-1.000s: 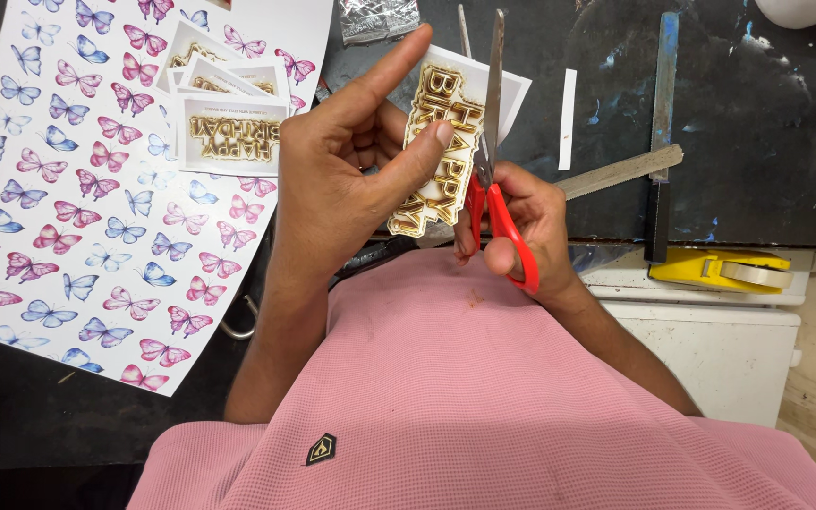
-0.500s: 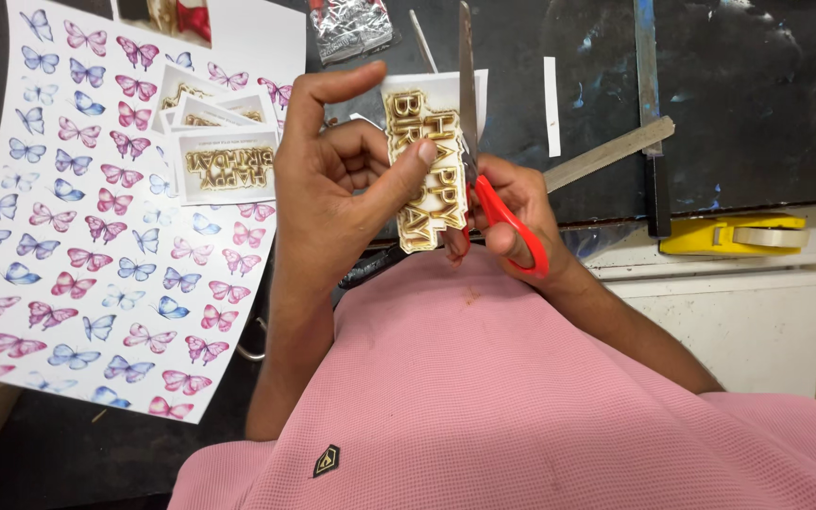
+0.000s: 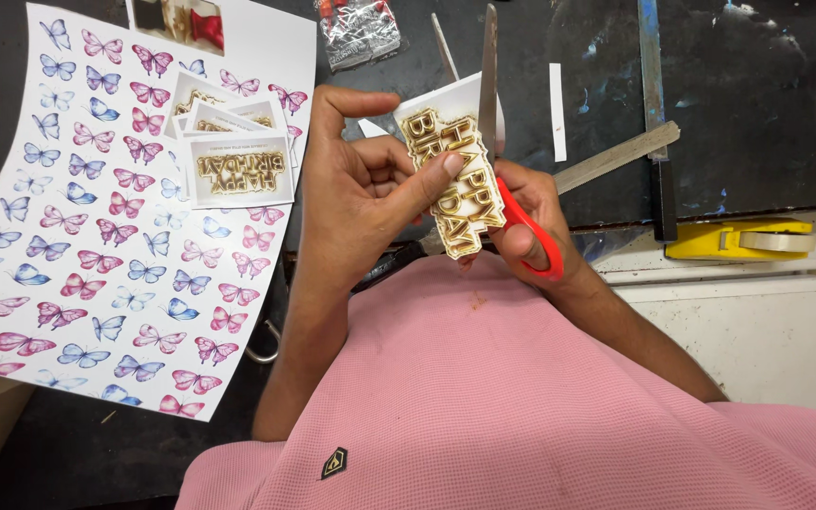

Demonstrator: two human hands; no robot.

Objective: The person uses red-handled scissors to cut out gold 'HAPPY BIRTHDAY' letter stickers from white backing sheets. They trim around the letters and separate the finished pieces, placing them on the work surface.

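Dark, paint-flecked tabletop (image 3: 757,113) fills the background, seen from above over a pink shirt (image 3: 540,397). On its left side lies a white sheet (image 3: 96,236) printed with pink and blue butterflies, and a small stack of printed cards (image 3: 238,161) rests on the sheet's upper right part. A yellow tape dispenser (image 3: 743,241) sits at the right edge, on a white ledge, with a metal strip (image 3: 616,161) lying slanted near it.

Left hand (image 3: 361,198) is raised in front of the chest, forearm coming up from below, fingers curled and thumb pressed across a paper cutout (image 3: 450,184) of gold lettering, pinching it upright. Right hand (image 3: 531,222) sits just beside it, touching the cutout's right edge, fingers closed through the red handles of scissors (image 3: 498,123). The blades point up and away, along the cutout's right margin; whether they are parted cannot be told.
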